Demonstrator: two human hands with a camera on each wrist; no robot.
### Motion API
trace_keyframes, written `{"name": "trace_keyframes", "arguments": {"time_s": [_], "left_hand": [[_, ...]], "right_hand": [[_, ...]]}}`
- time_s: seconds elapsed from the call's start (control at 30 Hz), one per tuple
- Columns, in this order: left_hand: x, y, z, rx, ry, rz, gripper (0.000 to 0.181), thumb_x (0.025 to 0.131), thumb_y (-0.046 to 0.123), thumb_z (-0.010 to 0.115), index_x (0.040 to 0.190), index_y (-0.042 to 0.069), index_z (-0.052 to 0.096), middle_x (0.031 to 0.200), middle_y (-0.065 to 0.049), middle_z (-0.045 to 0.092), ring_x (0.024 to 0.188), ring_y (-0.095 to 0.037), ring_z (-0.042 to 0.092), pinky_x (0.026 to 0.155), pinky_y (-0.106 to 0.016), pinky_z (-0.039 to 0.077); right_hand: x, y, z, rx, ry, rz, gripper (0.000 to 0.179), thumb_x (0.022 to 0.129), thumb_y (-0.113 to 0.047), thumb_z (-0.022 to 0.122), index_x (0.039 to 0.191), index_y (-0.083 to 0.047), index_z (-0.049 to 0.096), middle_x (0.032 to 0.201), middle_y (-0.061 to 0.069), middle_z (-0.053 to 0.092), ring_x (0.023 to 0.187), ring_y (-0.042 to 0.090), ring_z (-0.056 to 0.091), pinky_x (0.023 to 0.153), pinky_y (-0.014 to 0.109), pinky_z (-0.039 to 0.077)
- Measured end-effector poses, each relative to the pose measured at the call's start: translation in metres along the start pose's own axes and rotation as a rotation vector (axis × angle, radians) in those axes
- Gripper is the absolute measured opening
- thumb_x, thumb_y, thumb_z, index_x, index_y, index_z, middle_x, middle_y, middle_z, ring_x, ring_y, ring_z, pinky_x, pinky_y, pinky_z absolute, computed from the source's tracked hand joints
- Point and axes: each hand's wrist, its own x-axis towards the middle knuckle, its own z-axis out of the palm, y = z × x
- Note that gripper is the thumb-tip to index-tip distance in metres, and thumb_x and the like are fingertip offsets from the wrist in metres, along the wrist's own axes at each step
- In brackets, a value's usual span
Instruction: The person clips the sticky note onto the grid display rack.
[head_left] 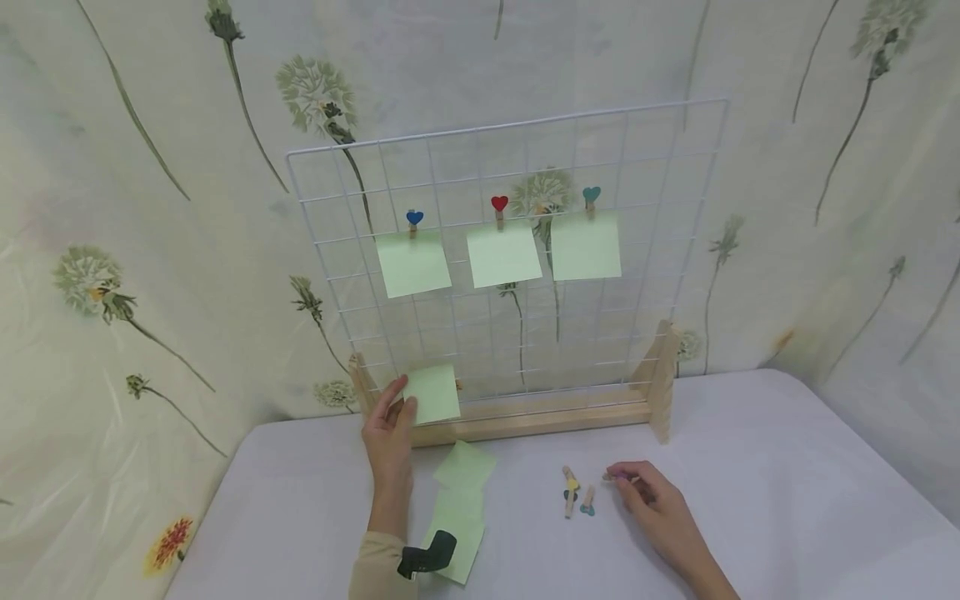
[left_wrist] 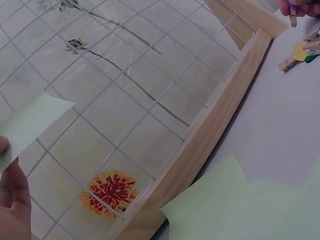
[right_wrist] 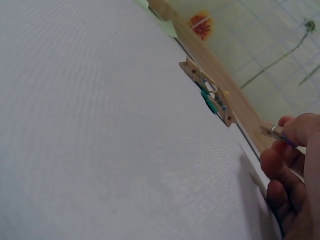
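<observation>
Low at the left of a white wire grid [head_left: 510,127], my left hand [head_left: 386,429] pinches a pale green paper note [head_left: 432,393] between thumb and fingers, in front of the wires. To the right, just above the table, my right hand [head_left: 660,508] pinches a small wooden clothespin [right_wrist: 272,131] with a purple decoration partly hidden by the fingers. Higher on the grid hang three green notes, the left one [head_left: 413,263] under a blue heart clothespin [head_left: 415,217], the middle one [head_left: 504,255] under a red heart, the right one [head_left: 586,246] under a teal heart.
Several loose clothespins [head_left: 570,493] lie on the white tabletop left of my right hand. Overlapping green notes [head_left: 465,467] lie below my left hand, partly behind the black wrist strap [head_left: 429,555]. A wooden base [head_left: 525,421] supports the grid before a flower-patterned curtain [head_left: 225,333].
</observation>
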Motion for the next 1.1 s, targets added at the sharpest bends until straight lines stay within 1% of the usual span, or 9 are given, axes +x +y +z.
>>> {"name": "trace_keyframes", "arguments": {"time_s": [0.03, 0.17, 0.27, 0.43, 0.53, 0.6, 0.7, 0.77, 1.1], "left_hand": [[0.000, 0.001, 0.000, 0.000, -0.004, 0.002, 0.035, 0.088, 0.005, 0.064, 0.122, 0.012, 0.062, 0.137, 0.000, 0.052, 0.098, -0.009, 0.058, 0.083, -0.015, 0.048], [0.001, 0.003, 0.002, -0.011, -0.009, 0.001, 0.035, 0.088, 0.005, 0.064, 0.122, 0.014, 0.063, 0.134, 0.003, 0.054, 0.097, -0.010, 0.057, 0.081, -0.015, 0.048], [0.002, 0.004, 0.004, -0.028, -0.011, -0.005, 0.035, 0.088, 0.006, 0.064, 0.123, 0.014, 0.062, 0.132, 0.003, 0.054, 0.096, -0.009, 0.057, 0.079, -0.014, 0.048], [0.002, 0.007, 0.006, -0.053, -0.024, -0.009, 0.038, 0.089, 0.007, 0.063, 0.126, 0.013, 0.060, 0.133, 0.000, 0.053, 0.101, -0.010, 0.057, 0.082, -0.014, 0.048], [0.002, 0.007, 0.007, -0.071, -0.029, -0.003, 0.038, 0.088, 0.006, 0.063, 0.126, 0.012, 0.059, 0.133, -0.002, 0.053, 0.105, -0.010, 0.057, 0.085, -0.015, 0.048], [0.002, 0.008, 0.007, -0.083, -0.024, 0.002, 0.038, 0.088, 0.005, 0.063, 0.125, 0.010, 0.059, 0.133, -0.002, 0.054, 0.105, -0.011, 0.057, 0.087, -0.016, 0.048], [0.002, 0.007, 0.009, -0.084, -0.001, 0.010, 0.037, 0.088, 0.006, 0.065, 0.124, 0.007, 0.059, 0.130, -0.003, 0.055, 0.103, -0.010, 0.059, 0.087, -0.017, 0.049], [0.002, 0.007, 0.009, -0.089, 0.015, 0.013, 0.036, 0.087, 0.006, 0.065, 0.122, 0.005, 0.059, 0.128, -0.004, 0.056, 0.102, -0.010, 0.060, 0.088, -0.018, 0.049], [0.006, 0.007, 0.011, -0.075, 0.079, -0.001, 0.032, 0.084, 0.013, 0.070, 0.113, 0.002, 0.061, 0.114, -0.003, 0.062, 0.099, -0.010, 0.063, 0.087, -0.019, 0.050]], "right_hand": [[0.001, 0.006, 0.001, 0.002, 0.001, 0.009, 0.017, 0.096, -0.017, 0.054, 0.112, -0.015, 0.061, 0.096, 0.001, 0.068, 0.070, 0.011, 0.059, 0.063, 0.019, 0.048], [0.003, 0.029, 0.007, 0.006, -0.004, 0.063, 0.022, 0.097, -0.029, 0.052, 0.116, -0.020, 0.058, 0.095, -0.003, 0.064, 0.068, 0.006, 0.059, 0.062, 0.020, 0.048], [0.003, 0.029, 0.007, 0.001, -0.007, 0.092, 0.022, 0.097, -0.031, 0.052, 0.115, -0.019, 0.057, 0.092, -0.003, 0.065, 0.067, 0.005, 0.059, 0.063, 0.021, 0.047], [0.003, 0.028, 0.007, -0.007, -0.002, 0.096, 0.019, 0.096, -0.031, 0.053, 0.112, -0.021, 0.058, 0.074, -0.006, 0.065, 0.066, 0.006, 0.057, 0.063, 0.020, 0.046], [0.003, 0.027, 0.008, -0.002, 0.004, 0.085, 0.019, 0.096, -0.030, 0.054, 0.112, -0.020, 0.058, 0.077, -0.006, 0.065, 0.067, 0.005, 0.058, 0.063, 0.020, 0.047], [0.003, 0.028, 0.008, -0.002, 0.003, 0.078, 0.020, 0.096, -0.030, 0.054, 0.113, -0.020, 0.058, 0.086, -0.006, 0.067, 0.070, 0.004, 0.059, 0.064, 0.020, 0.048], [0.002, 0.029, 0.008, 0.002, -0.001, 0.071, 0.021, 0.096, -0.030, 0.053, 0.114, -0.020, 0.058, 0.098, -0.004, 0.067, 0.075, 0.003, 0.061, 0.067, 0.020, 0.050], [0.002, 0.029, 0.008, -0.003, -0.006, 0.073, 0.022, 0.096, -0.031, 0.053, 0.114, -0.020, 0.057, 0.101, -0.003, 0.067, 0.076, 0.002, 0.061, 0.067, 0.019, 0.050], [0.003, 0.029, 0.007, 0.009, 0.003, 0.093, 0.024, 0.091, -0.030, 0.062, 0.111, -0.019, 0.059, 0.100, -0.003, 0.069, 0.077, 0.000, 0.060, 0.067, 0.018, 0.048]]}}
